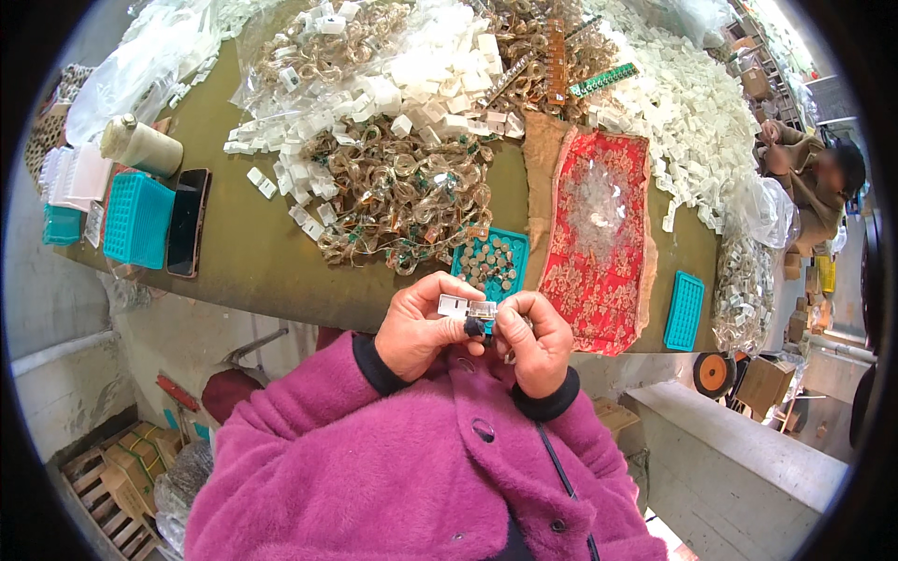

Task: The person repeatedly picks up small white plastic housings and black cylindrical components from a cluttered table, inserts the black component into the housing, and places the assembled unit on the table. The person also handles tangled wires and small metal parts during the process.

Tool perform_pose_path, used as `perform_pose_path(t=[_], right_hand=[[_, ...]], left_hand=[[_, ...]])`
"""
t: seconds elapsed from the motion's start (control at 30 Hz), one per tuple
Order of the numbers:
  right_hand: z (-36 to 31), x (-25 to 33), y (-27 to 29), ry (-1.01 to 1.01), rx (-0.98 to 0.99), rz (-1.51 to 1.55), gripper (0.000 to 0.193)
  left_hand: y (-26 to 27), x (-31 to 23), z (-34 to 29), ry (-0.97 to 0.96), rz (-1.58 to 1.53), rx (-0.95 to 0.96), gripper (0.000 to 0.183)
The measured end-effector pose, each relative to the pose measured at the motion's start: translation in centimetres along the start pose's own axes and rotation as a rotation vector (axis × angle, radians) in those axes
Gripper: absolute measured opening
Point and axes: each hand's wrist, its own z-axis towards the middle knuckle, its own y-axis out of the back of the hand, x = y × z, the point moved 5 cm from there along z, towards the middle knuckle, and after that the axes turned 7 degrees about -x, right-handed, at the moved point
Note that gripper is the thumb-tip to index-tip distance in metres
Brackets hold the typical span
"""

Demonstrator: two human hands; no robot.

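Observation:
Just in front of my chest, near the table's front edge, my left hand (412, 327) grips a small white plastic case (454, 306) between thumb and fingers. The case has a clear or metallic-looking part at its right end, and a dark wrap covers my left thumb tip. My right hand (540, 344) is pinched close beside that end; what its fingers hold, if anything, is hidden. Right behind both hands lies a teal tray (520, 245) with several round coin cells (482, 264). Beyond it is a heap of coiled thin wires (402, 187) with small green parts.
Piles of white plastic cases (454, 70) cover the far table, with more white pieces (697, 122) at right. A red patterned cloth (603, 271) lies beside a teal tray (685, 313). At left are stacked teal trays (138, 220), a phone (188, 224) and another person (809, 182) sits far right.

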Motion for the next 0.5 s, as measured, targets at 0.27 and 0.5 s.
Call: perform_pose_path(t=[0.27, 0.5], right_hand=[[0.1, -1.2, 2.1, -0.099, 0.005, -0.014, 0.018], [2.5, 1.5, 1.9, 0.657, -0.098, -1.015, 0.036]], left_hand=[[1.8, -0.7, -1.4, 0.185, 0.058, 0.052, 0.027], [3.0, -2.8, -2.4, 0.124, 0.092, -0.011, 0.027]])
